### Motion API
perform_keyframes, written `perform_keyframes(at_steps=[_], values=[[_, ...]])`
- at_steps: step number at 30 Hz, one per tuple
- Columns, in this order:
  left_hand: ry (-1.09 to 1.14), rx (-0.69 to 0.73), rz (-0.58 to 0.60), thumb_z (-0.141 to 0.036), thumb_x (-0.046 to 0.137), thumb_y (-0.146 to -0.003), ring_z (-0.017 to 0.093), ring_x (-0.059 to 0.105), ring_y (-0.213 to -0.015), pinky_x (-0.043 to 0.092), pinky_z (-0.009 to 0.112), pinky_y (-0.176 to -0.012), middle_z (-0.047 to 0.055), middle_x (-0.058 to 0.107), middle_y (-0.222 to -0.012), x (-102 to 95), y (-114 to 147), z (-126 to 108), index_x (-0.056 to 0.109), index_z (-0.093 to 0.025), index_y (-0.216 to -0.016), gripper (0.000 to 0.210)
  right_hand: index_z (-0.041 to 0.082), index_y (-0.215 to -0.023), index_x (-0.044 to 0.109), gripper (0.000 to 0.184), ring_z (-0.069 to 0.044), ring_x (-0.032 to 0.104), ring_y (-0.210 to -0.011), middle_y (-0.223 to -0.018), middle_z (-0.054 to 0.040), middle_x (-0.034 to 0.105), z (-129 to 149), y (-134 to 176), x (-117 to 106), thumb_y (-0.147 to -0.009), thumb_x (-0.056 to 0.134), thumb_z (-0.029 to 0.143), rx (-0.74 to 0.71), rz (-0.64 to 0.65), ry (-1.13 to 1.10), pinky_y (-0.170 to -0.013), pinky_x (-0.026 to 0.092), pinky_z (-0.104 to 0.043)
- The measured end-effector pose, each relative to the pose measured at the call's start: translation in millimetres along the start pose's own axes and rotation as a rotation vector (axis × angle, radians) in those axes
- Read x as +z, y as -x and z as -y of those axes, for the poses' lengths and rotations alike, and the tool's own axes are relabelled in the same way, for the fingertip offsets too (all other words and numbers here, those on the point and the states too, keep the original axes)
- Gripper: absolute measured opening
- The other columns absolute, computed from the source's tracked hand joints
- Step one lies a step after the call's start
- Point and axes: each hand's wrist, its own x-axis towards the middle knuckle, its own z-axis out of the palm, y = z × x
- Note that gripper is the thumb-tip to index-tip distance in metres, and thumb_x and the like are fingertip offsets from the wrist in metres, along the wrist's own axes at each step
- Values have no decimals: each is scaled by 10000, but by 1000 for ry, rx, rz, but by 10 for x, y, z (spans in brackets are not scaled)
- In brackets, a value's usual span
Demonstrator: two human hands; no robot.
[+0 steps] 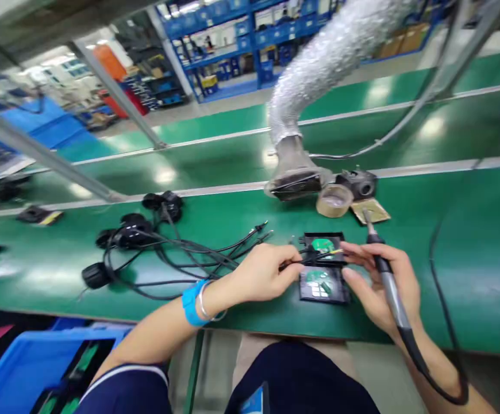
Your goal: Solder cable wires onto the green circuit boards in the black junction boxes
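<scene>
My left hand (pixel 269 271) pinches a black cable (pixel 312 259) whose stripped end, with a yellowish wire, lies over an opened black case (pixel 306 296). Green circuit boards (pixel 322 246) show in both halves of the case. My right hand (pixel 399 282) has a soldering iron (pixel 388 282) resting between thumb and forefinger, its tip pointing up and away from the case. The fingertips of that hand are at the case's right edge, close to the wire end; whether they touch it I cannot tell.
Left of the case lie several black cables (pixel 189 247) with black plugs (pixel 133 231). Behind it are a fume hood (pixel 295 172) on a silver duct (pixel 319 63), a tape roll (pixel 334 201) and a tip-cleaning pad (pixel 373 210). A blue bin (pixel 21 356) stands lower left.
</scene>
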Motion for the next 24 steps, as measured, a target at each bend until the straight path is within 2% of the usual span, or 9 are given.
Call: perform_keyframes(at_steps=[3,6,7,10,11,13,16,21,24], values=[[-3,-37,23,-253,507,-875,94,519,-572,371,216,-565,-10,624,-670,298,-22,110,616,-162,-819,152,238,-1141,434,414,-172,680,-858,-974,-63,677,133,26,45,-796,664,232,84,33,-249,-747,584,-317],[54,-60,60,-253,521,-858,90,482,-567,372,218,-563,-10,601,-669,344,-12,125,606,-162,-828,128,229,-1104,454,364,-123,656,-729,-829,-16,656,213,39,66,-802,656,199,109,-6,-275,-645,561,-234],[136,-66,72,-252,550,-836,92,492,-595,389,211,-563,0,617,-730,333,-24,102,601,-161,-884,115,229,-1109,454,364,-116,646,-713,-813,-9,647,229,46,64,-805,650,190,102,-2,-284,-633,554,-226],[481,-59,120,-285,651,-770,100,548,-709,467,197,-588,52,633,-999,317,-114,2,558,-164,-1083,348,234,-1140,447,402,-114,637,-716,-824,-1,632,255,82,47,-800,644,152,65,29,-285,-644,546,-236],[577,-70,139,-315,664,-770,99,556,-702,481,195,-575,57,630,-999,327,-153,-29,559,-162,-1087,367,235,-1142,452,414,-116,637,-720,-831,0,630,259,96,45,-791,649,137,45,18,-268,-653,546,-244],[717,-129,164,-380,653,-791,89,549,-610,473,181,-498,32,624,-813,378,-223,-74,584,-147,-963,298,232,-1135,463,428,-123,637,-737,-842,-1,633,266,120,57,-774,656,106,-9,-25,-234,-684,549,-270],[883,-236,98,-394,650,-785,81,521,-480,400,144,-369,-17,555,-589,501,-265,-106,549,-147,-815,268,228,-1121,462,431,-133,640,-755,-851,-4,646,275,142,138,-764,648,74,-83,-93,-234,-729,559,-311],[984,-266,-149,-397,620,-808,38,421,-351,290,119,-290,-40,543,-551,672,-213,-109,526,-157,-783,259,217,-1082,477,395,-121,648,-703,-849,-6,637,281,170,382,-756,645,72,-154,-299,-194,-673,577,-279],[1013,-257,-130,-464,592,-836,43,444,-348,296,123,-283,-46,534,-576,692,-171,-83,507,-166,-800,313,210,-1130,481,428,-128,654,-742,-927,-38,634,264,189,437,-759,635,63,-190,-290,-188,-676,580,-281]])
